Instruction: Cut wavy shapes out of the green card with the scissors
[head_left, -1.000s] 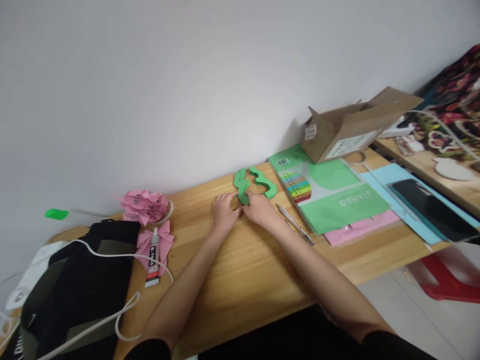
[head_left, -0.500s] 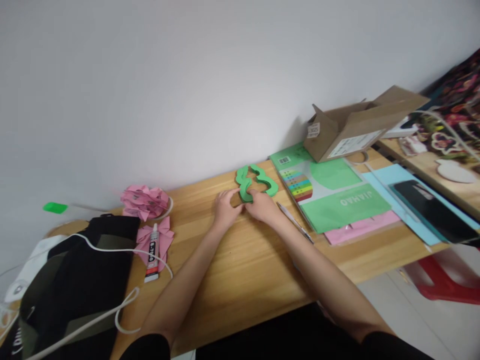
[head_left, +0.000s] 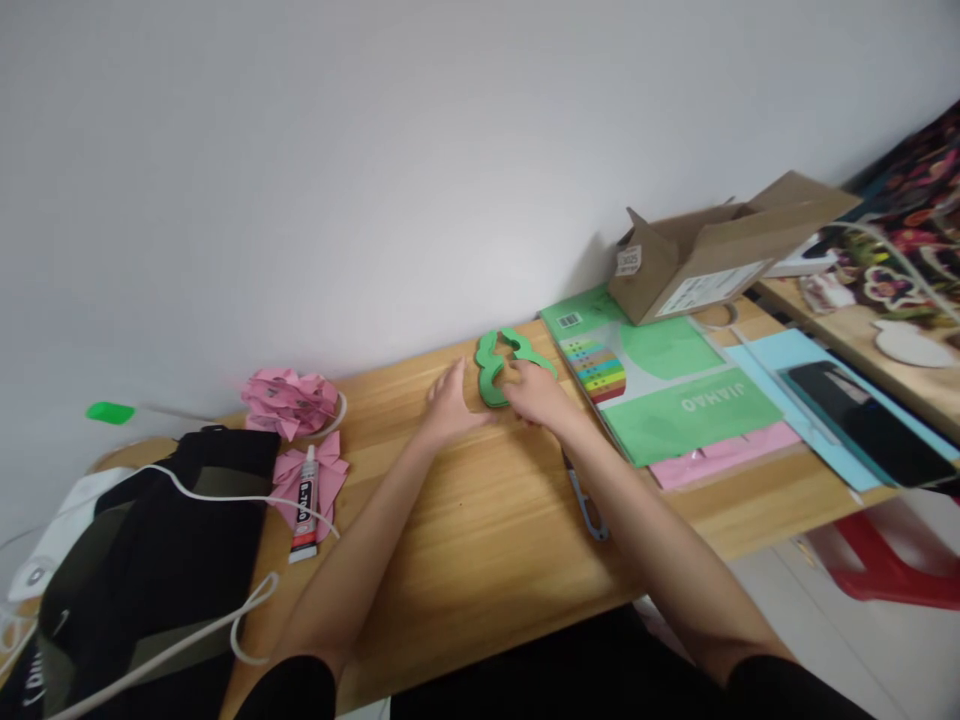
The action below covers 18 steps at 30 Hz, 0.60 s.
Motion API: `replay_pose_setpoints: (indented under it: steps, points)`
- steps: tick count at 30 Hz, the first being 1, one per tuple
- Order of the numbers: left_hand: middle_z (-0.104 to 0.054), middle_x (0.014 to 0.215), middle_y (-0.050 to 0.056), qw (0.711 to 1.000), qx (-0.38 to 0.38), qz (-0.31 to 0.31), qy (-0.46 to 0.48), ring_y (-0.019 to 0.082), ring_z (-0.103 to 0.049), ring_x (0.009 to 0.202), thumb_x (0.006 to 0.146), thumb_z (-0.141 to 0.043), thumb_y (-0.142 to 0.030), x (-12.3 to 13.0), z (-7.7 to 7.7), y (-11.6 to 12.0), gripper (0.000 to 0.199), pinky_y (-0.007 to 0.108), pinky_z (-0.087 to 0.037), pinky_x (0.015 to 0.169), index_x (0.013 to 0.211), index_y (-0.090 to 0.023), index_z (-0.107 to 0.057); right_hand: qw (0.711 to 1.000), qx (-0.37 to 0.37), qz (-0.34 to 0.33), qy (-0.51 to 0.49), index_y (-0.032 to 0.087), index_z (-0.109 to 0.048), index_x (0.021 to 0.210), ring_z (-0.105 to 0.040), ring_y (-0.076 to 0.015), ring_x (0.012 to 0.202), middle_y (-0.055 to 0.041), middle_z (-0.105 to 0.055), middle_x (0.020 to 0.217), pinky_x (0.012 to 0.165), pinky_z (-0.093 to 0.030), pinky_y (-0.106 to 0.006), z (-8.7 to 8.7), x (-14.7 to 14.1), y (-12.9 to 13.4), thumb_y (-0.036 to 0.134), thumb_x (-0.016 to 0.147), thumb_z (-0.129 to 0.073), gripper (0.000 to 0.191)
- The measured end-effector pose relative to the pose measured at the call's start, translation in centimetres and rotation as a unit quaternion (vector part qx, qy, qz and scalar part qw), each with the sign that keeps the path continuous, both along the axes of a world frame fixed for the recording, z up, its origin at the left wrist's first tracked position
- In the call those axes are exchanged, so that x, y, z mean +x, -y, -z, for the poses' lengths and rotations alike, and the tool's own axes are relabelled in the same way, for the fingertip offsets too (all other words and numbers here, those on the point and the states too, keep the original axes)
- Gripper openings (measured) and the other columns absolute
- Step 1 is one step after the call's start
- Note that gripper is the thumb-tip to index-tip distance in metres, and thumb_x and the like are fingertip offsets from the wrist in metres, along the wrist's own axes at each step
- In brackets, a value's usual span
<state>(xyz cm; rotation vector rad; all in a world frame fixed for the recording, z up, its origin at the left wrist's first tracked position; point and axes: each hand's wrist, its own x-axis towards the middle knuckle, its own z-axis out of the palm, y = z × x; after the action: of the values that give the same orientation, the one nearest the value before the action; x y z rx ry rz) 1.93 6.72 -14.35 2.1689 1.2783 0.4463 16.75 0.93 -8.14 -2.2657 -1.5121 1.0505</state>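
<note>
A green wavy cut-out, with a gap at its top and a curved opening inside, lies flat on the wooden table near the wall. My right hand covers its lower right part, with fingers curled and closed at its edge. To its left is my left hand, thumb and fingers apart and nothing between them, just off the green piece. A tool with a grey looped handle lies partly hidden beside my right forearm.
Right of my hands lie a green paper pack, pink paper and a phone. An open cardboard box stands behind. On the left are a pink paper flower, a glue tube, a black cloth item and a white cable.
My left hand has come off the green cut-out and opened. My right hand has shifted slightly right and up over it. My right forearm now hides the pen and uncovers the grey looped handle.
</note>
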Motion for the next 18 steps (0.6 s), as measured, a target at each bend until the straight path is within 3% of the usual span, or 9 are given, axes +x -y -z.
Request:
replay_pose_setpoints:
  steps: [2,4,9,18]
  points:
    - [-0.041,0.149,0.02,1.0,-0.008,0.012,-0.014,0.036,-0.031,0.142,0.055,-0.085,-0.036,0.2,-0.1,-0.5,0.105,0.054,-0.023,0.115,0.144,-0.019,-0.031,0.999,-0.028,-0.011,-0.018,0.01,-0.06,0.115,-0.066,-0.0147,0.065,-0.0087,-0.071,0.085,0.06,-0.053,-0.025,-0.3,0.5,-0.9,0.027,0.097,-0.044,0.03]
    - [-0.038,0.15,0.02,0.999,-0.008,0.021,-0.023,0.035,-0.029,0.143,0.054,-0.085,-0.035,0.5,-0.1,-1.0,0.108,0.053,-0.02,0.116,0.145,-0.02,-0.028,0.998,-0.053,-0.022,-0.029,0.012,-0.062,0.11,-0.066,-0.0149,0.074,-0.0069,-0.068,0.093,0.066,-0.055,-0.03,-0.5,0.8,-1.8,0.034,0.096,-0.051,0.028]
    - [-0.032,0.153,0.022,0.999,0.006,0.044,-0.03,0.034,-0.027,0.144,0.055,-0.085,-0.033,1.0,0.3,-1.4,0.109,0.051,-0.02,0.116,0.146,-0.018,-0.026,0.995,-0.091,-0.034,-0.028,0.013,-0.06,0.116,-0.064,-0.0201,0.094,-0.0094,-0.063,0.113,0.08,-0.055,-0.039,-1.1,0.5,-3.2,0.034,0.092,-0.059,0.031]
    - [-0.037,0.152,0.017,0.998,0.022,0.06,-0.009,0.031,-0.032,0.142,0.063,-0.08,-0.038,0.9,0.6,-1.6,0.1,0.049,-0.025,0.114,0.146,-0.023,-0.027,0.994,-0.097,-0.05,-0.018,0.014,-0.06,0.115,-0.065,-0.0181,0.089,-0.0075,-0.064,0.108,0.075,-0.056,-0.036,-0.7,0.7,-3.6,0.034,0.093,-0.057,0.03]
